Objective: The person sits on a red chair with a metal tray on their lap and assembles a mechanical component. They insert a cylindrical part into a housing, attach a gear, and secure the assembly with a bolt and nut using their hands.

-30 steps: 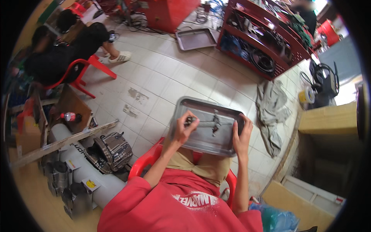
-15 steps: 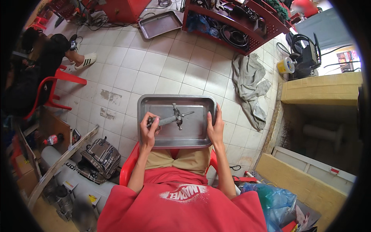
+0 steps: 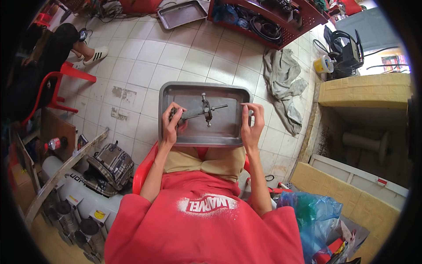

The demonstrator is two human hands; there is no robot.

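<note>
A grey metal tray [image 3: 228, 94] rests on my lap. In it lies a dark metal part [image 3: 203, 112], a shaft with a cross-shaped joint. My left hand [image 3: 170, 125] is closed around the shaft's near-left end inside the tray. My right hand [image 3: 252, 123] is at the tray's right rim, thumb and fingers pinched around the edge. I sit on a red plastic chair [image 3: 143, 169].
A grey rag [image 3: 281, 81] lies on the tiled floor to the right. Another tray [image 3: 182, 13] and a red shelf rack [image 3: 268, 22] stand at the far side. A person on a red chair [image 3: 48, 61] sits far left. A plaid bag [image 3: 110, 165] and metal cylinders are at my left, a blue plastic bag [image 3: 314, 215] at my right.
The view has swung so the tray sits more centred. My left hand moved from the tray's left rim onto the metal part inside it. My right hand stays at the right rim.
</note>
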